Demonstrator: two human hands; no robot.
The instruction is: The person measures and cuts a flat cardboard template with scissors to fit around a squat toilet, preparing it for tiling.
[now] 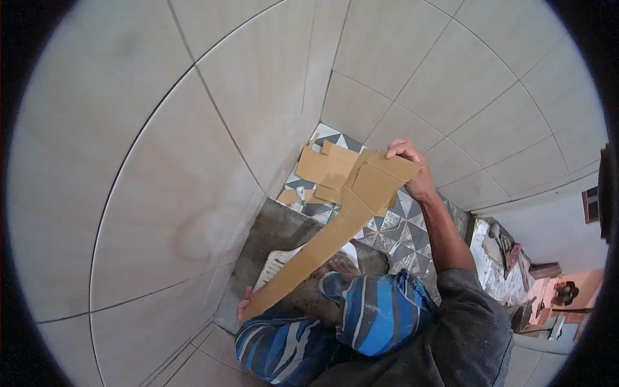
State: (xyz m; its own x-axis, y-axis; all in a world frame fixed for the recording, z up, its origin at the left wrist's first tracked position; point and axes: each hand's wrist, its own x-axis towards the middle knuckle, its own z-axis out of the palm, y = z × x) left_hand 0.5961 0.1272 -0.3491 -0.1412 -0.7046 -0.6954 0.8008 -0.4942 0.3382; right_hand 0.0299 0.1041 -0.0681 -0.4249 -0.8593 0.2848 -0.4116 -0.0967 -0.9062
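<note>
A long strip of brown cardboard (329, 240) stretches diagonally in front of my knees, wider at its upper right end. My right hand (412, 166) grips that wide end, fingers closed over its edge. At the low, narrow end, my left hand (244, 304) is closed on the cardboard, mostly hidden behind it. Beneath the strip is a white ribbed ceramic fixture (274, 266), partly covered. More cut cardboard pieces (325, 166) lie on the patterned floor tiles (412, 237) near the corner. Beside them rests a small white and green tube or bottle (301, 195).
Large beige wall tiles (174, 193) rise close on the left, meeting another tiled wall (445, 84) at the corner. A grey cement ledge (267, 226) surrounds the fixture. Tools and debris (500, 248) sit beyond a threshold at right.
</note>
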